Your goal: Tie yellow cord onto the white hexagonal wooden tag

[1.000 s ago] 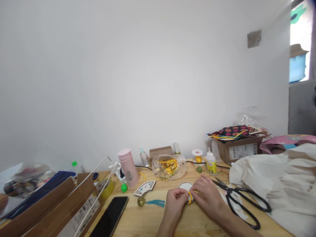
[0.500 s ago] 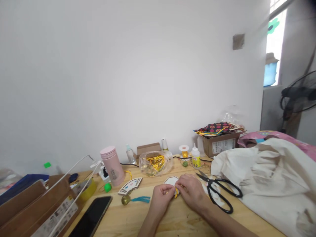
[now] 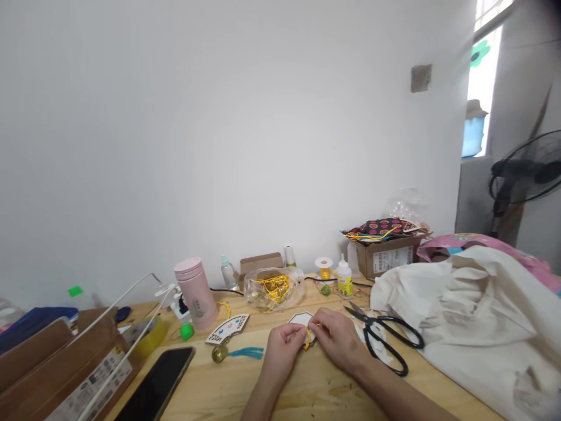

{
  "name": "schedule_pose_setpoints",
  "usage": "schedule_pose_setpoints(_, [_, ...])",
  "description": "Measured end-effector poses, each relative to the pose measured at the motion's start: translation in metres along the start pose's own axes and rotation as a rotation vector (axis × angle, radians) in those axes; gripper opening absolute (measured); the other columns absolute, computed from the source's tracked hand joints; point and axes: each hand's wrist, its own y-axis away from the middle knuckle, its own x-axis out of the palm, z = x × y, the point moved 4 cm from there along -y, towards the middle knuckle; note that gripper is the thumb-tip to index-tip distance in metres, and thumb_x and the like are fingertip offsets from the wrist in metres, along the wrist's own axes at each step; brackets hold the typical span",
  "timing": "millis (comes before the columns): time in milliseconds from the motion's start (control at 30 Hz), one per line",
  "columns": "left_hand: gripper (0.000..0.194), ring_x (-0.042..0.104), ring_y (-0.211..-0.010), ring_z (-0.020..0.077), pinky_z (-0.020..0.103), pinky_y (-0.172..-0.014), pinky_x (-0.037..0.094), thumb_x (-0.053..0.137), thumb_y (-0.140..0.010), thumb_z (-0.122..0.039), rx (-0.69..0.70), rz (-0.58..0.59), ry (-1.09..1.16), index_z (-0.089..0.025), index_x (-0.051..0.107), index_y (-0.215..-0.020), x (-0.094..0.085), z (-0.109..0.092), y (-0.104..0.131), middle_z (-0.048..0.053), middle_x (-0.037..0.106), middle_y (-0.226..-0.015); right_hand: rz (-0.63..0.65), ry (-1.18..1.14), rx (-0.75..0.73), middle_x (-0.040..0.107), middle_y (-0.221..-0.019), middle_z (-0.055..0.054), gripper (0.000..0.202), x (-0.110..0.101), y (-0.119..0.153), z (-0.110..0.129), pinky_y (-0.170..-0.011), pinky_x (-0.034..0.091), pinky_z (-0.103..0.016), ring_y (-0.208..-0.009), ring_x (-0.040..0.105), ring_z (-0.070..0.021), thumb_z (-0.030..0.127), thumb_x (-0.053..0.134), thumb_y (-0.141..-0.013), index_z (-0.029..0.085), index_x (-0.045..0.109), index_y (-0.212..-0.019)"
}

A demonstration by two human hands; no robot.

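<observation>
My left hand (image 3: pixel 280 349) and my right hand (image 3: pixel 337 339) meet low in the middle of the wooden table (image 3: pixel 307 392). Between their fingertips runs a short loop of yellow cord (image 3: pixel 308 337), pinched by both hands. The cord lies against a small white hexagonal piece (image 3: pixel 301 320) that rests on the table just beyond my fingers. Left of my hands lie a fan-shaped wooden ornament (image 3: pixel 228 328) and a brass bell with a teal tassel (image 3: pixel 239 353).
Black scissors (image 3: pixel 385 339) lie right of my hands, beside a heap of cream cloth (image 3: pixel 473 316). A clear bag of yellow cord and bells (image 3: pixel 274 287), a glue bottle (image 3: pixel 345 280), a pink flask (image 3: pixel 196 294), a phone (image 3: pixel 158 389) and open cardboard boxes (image 3: pixel 74 368) ring the spot.
My head has turned to the right, so everything has slid left and a fan has come into view. Both hands stay together on the yellow cord.
</observation>
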Motion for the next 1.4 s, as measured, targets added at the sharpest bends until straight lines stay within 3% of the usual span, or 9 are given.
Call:
schedule_pose_setpoints(200, [0.024, 0.052, -0.055, 0.0123, 0.020, -0.054, 0.037, 0.056, -0.065, -0.031, 0.082, 0.010, -0.175, -0.012, 0.069, -0.071, 0.001, -0.007, 0.003, 0.003, 0.067, -0.059, -0.013, 0.016, 0.012, 0.057, -0.067, 0.000, 0.018, 0.001, 0.001, 0.003, -0.055, 0.032, -0.021, -0.062, 0.052, -0.0118, 0.020, 0.041, -0.078, 0.020, 0.056, -0.068])
schedule_pose_setpoints(533, [0.028, 0.054, -0.056, 0.0125, 0.020, -0.054, 0.040, 0.061, -0.060, -0.035, -0.007, -0.036, -0.013, -0.010, 0.066, -0.072, -0.003, 0.000, -0.002, 0.005, 0.067, -0.064, -0.033, 0.004, -0.001, 0.057, -0.066, 0.001, 0.017, -0.003, 0.000, 0.004, -0.053, 0.034, -0.020, -0.059, 0.050, -0.0112, 0.021, 0.042, -0.078, 0.021, 0.057, -0.070])
schedule_pose_setpoints(933, [0.025, 0.054, -0.056, 0.0142, 0.022, -0.055, 0.039, 0.058, -0.062, -0.032, 0.077, -0.047, -0.148, -0.010, 0.069, -0.067, -0.001, -0.010, 0.004, 0.007, 0.068, -0.063, -0.006, -0.032, -0.026, 0.057, -0.066, -0.001, 0.021, 0.000, 0.001, 0.004, -0.054, 0.033, -0.022, -0.060, 0.050, -0.0123, 0.022, 0.040, -0.079, 0.020, 0.058, -0.069])
schedule_pose_setpoints(1400, [0.025, 0.054, -0.055, 0.0116, 0.020, -0.054, 0.038, 0.061, -0.060, -0.029, 0.009, -0.030, 0.078, -0.010, 0.067, -0.075, -0.001, -0.006, 0.005, 0.005, 0.067, -0.061, -0.013, -0.064, -0.030, 0.056, -0.064, 0.000, 0.021, 0.000, -0.001, 0.000, -0.054, 0.034, -0.023, -0.058, 0.049, -0.0126, 0.026, 0.039, -0.080, 0.021, 0.057, -0.071])
